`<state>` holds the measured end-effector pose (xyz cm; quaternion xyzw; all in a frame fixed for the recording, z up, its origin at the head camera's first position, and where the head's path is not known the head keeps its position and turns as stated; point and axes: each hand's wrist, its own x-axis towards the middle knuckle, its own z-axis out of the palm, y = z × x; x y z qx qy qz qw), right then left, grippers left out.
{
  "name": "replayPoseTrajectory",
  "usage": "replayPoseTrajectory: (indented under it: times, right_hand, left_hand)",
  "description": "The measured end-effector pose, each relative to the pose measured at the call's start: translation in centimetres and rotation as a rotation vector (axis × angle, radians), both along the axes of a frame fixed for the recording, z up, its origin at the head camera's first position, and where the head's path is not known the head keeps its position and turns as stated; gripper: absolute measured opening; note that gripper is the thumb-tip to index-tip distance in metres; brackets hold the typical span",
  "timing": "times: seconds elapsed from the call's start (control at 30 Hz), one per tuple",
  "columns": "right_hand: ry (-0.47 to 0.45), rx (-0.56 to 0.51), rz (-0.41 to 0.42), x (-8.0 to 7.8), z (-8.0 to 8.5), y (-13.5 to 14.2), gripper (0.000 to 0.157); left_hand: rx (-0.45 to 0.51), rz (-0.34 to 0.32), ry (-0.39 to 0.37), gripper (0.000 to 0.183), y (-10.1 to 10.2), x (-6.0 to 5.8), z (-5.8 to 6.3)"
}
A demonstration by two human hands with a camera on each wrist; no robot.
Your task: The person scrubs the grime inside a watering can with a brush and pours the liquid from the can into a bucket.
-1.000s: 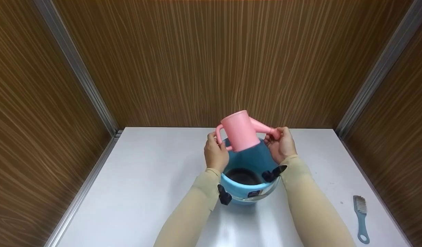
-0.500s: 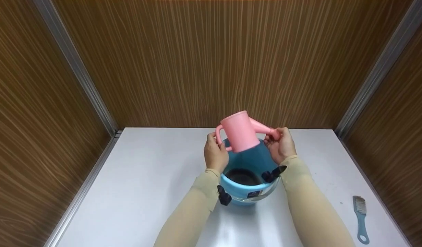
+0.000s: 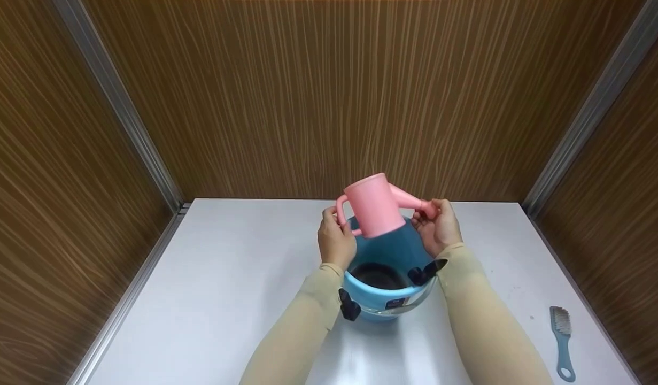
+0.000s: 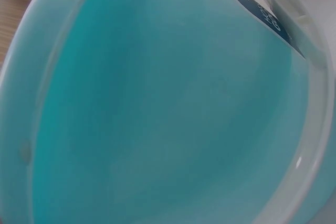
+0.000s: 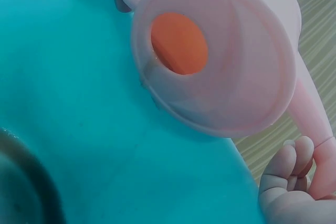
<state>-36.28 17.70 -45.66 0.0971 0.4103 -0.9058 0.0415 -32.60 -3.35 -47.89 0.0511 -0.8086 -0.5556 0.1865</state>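
Note:
A pink watering can (image 3: 376, 206) is held tilted above a light blue bucket (image 3: 379, 295) in the head view. My left hand (image 3: 337, 240) grips the can's looped handle. On the other side, my right hand (image 3: 440, 229) pinches the tip of the spout. The right wrist view shows the can's underside (image 5: 247, 72), which has a round orange patch, with the right fingers (image 5: 281, 163) at the spout. Blue bucket wall (image 4: 168, 103) fills the left wrist view. At the bucket's bottom is a dark round area (image 3: 379, 274); whether it is liquid I cannot tell.
A blue-handled brush (image 3: 563, 342) lies on the white table (image 3: 216, 289) near the right edge. Wood-patterned panels (image 3: 329, 96) enclose the table at the back and both sides. The bucket's clear carrying handle (image 3: 414, 305) hangs down its front.

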Motion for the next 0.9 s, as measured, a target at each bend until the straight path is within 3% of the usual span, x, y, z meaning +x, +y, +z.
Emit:
replayPoseTrajectory:
  times: [0.43, 0.9]
  right_hand:
    - [0.007, -0.004, -0.001, 0.31, 0.26, 0.28, 0.028]
    - [0.028, 0.018, -0.001, 0.24, 0.24, 0.40, 0.027]
  left_hand:
    - [0.040, -0.004, -0.005, 0.041, 0.25, 0.11, 0.22]
    - [0.031, 0.043, 0.015, 0.039, 0.39, 0.09, 0.24]
